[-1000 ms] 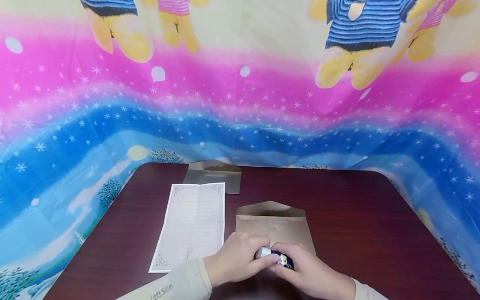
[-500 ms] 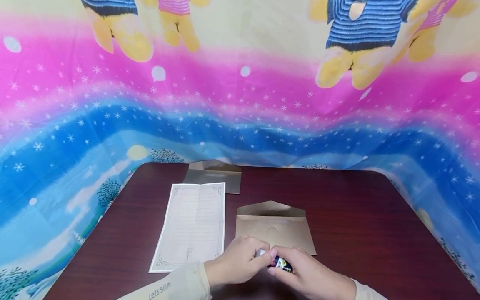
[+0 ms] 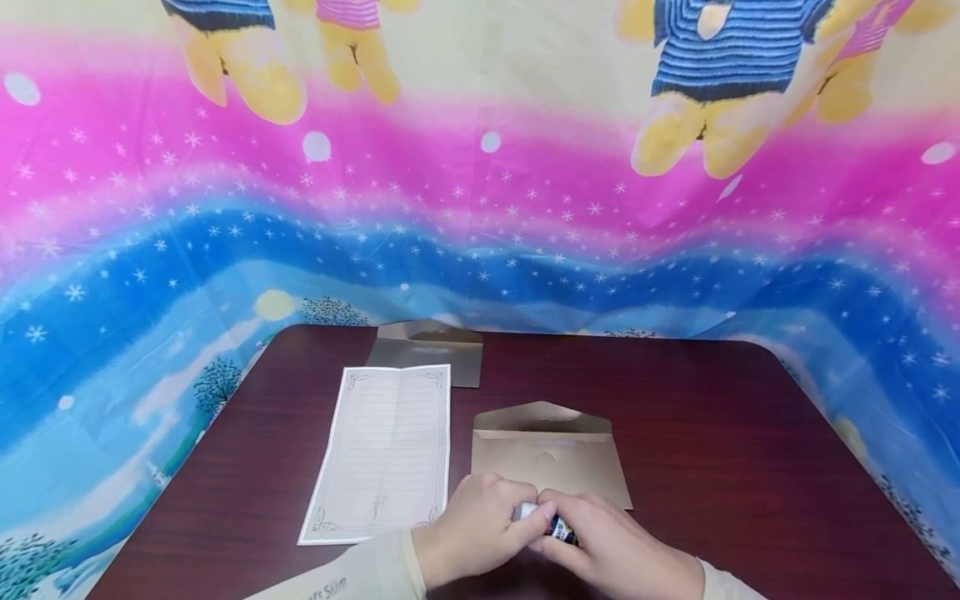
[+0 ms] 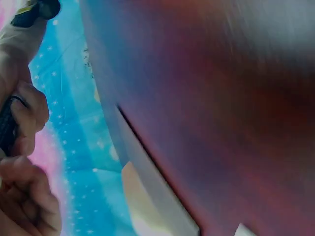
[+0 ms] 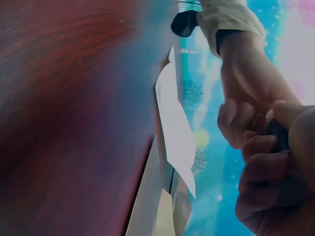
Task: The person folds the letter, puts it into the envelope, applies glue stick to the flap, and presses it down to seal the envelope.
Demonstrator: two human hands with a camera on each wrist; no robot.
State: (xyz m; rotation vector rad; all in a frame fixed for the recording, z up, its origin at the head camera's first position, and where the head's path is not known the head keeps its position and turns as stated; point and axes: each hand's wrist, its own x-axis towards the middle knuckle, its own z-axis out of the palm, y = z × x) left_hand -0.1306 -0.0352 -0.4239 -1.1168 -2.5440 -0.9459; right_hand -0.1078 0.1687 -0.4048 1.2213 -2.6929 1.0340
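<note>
Both hands meet around a small glue stick (image 3: 561, 529) with a white cap and a dark, printed body. At its cap end, the left hand (image 3: 483, 523) pinches between thumb and curled fingers. My right hand (image 3: 618, 542) grips the dark body, its fingers hiding much of the label. A brown envelope (image 3: 547, 462) lies just beyond the hands with its pointed flap opened away from me. In the right wrist view the dark body of the glue stick (image 5: 279, 133) shows between the fingers, raised above the tabletop.
To the left lies a creased sheet of lined letter paper (image 3: 386, 450) with a decorative border. Behind it a second brown envelope (image 3: 468, 362) is partly covered by that sheet. A cartoon-print curtain (image 3: 480, 208) hangs along the far edge of the dark red table (image 3: 720, 433).
The fingers have shifted along the glue stick, and less of its body and label shows now. Both hands stay in nearly the same place; the papers have not moved.
</note>
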